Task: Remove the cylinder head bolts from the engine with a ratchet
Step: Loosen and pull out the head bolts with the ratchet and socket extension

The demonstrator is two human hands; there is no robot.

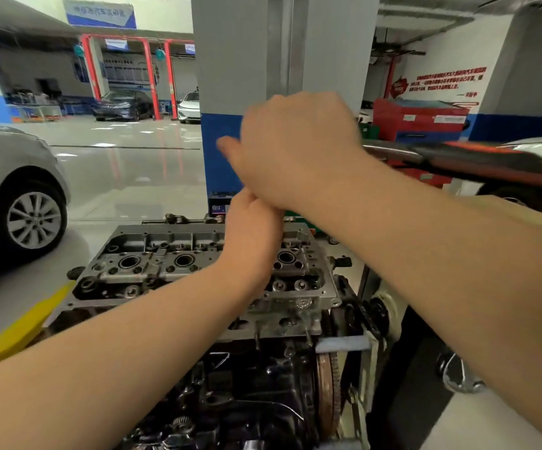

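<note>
Mid-step on a bolt. Right hand (298, 147) clenched over ratchet (464, 162) head, centre frame; left hand (251, 232) gripping the hidden shaft above engine (204, 271), lower centre. Next: swing handle.

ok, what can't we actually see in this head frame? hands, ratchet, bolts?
Head view, the only one:
- Ratchet head and socket: hidden behind the right hand; only the blurred orange-and-black ratchet handle shows.
- Bolt being worked: covered by the left hand over the grey metal cylinder head.
- What the left hand's fingers hold: not visible.
- How many bolts remain: too small to tell.
</note>
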